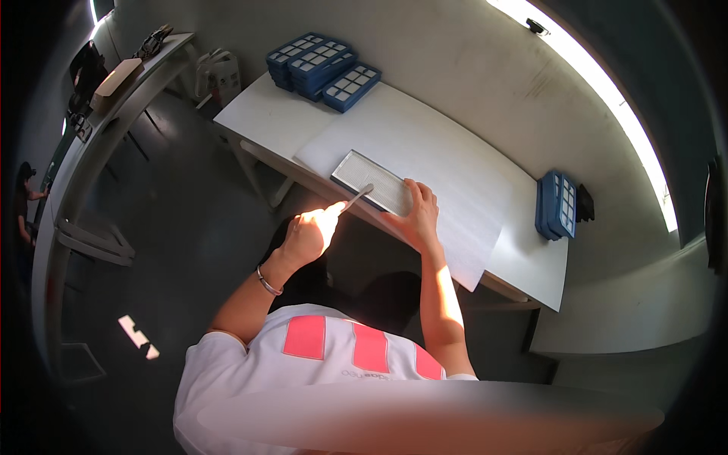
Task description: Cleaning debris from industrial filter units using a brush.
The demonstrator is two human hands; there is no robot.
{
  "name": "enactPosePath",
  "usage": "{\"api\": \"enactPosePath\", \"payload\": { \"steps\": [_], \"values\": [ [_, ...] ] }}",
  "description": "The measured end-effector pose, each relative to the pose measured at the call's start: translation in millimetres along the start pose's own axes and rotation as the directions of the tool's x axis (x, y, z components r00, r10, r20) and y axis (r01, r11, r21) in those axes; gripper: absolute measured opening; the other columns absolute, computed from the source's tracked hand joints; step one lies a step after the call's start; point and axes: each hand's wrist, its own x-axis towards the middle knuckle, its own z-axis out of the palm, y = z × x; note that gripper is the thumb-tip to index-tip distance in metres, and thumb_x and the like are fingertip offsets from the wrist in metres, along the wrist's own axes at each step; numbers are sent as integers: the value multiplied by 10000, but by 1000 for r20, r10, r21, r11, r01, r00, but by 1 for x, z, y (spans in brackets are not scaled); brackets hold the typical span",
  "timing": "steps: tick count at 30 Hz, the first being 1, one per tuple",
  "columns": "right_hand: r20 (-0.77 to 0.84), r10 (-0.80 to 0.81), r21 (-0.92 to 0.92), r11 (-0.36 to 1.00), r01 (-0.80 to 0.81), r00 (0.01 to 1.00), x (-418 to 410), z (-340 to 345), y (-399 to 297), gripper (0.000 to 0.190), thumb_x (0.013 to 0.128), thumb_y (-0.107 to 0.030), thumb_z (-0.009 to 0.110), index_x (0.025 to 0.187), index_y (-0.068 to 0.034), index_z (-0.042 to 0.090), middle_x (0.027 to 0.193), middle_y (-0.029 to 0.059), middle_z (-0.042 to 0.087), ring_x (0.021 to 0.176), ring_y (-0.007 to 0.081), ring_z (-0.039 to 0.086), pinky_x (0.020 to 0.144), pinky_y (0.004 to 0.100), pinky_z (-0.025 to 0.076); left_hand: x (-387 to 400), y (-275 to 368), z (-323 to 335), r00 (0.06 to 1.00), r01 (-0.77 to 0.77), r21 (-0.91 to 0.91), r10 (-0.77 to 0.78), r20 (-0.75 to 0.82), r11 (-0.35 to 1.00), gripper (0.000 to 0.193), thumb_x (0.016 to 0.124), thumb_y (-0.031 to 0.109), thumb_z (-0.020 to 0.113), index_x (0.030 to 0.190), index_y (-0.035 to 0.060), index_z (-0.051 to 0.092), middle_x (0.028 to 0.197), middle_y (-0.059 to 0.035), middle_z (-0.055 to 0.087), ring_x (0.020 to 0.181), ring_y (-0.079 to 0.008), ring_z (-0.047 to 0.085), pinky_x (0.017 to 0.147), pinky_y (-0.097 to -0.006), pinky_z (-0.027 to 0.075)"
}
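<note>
A rectangular pleated air filter (364,170) with a white face and a dark rim lies flat near the front edge of the table. My right hand (420,213) grips its right end, thumb on the near side and fingers on the far side. In my left hand (311,234) is a slim grey hand tool (358,197), like a small brush, held by its handle. Its widened head rests on or just above the pleats; contact is hard to tell. Under the filter spreads a white sheet (455,182).
Stacks of blue-framed filters (310,65) stand at the table's (256,108) far left. More blue-framed filters (554,205) stand at the right end by the wall. A cardboard box (116,85) sits on another table at left, where a person (25,205) is partly visible.
</note>
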Motion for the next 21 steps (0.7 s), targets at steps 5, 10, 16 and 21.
{"api": "enactPosePath", "payload": {
  "steps": [5,10,16,21],
  "values": [
    [-41,9,-12,1000,-9,999,-2,4,3,895,661,-374,923,1437,-110,562,1414,157,540,1352,364,458,1108,500,395,31,1,-1,987,61,9,-62,150,998,324,973,63,618,1285,15,690,862,-205,731,747,-348,723,687,-390,586],
    [-34,-12,-41,999,11,999,-1,6,4,898,655,-379,926,1436,-126,563,1390,138,551,1321,349,481,1090,493,405,68,-3,17,951,217,-37,-203,235,975,368,990,100,604,1352,113,666,863,-228,728,824,-401,726,733,-432,593],
    [-29,10,-46,999,-11,1000,-2,0,2,896,648,-377,925,1436,-156,560,1367,118,559,1302,332,490,1089,478,407,47,2,-8,941,134,-36,-116,319,990,381,1005,124,591,1381,115,656,806,-192,708,709,-350,707,655,-394,572],
    [-32,8,-21,1000,-8,999,-3,-2,0,886,641,-371,926,1425,-160,571,1362,119,559,1300,340,490,1093,478,407,24,-5,-9,958,117,-99,-87,273,988,364,1019,135,585,1373,95,659,780,-187,690,665,-338,683,643,-375,556]
  ]
}}
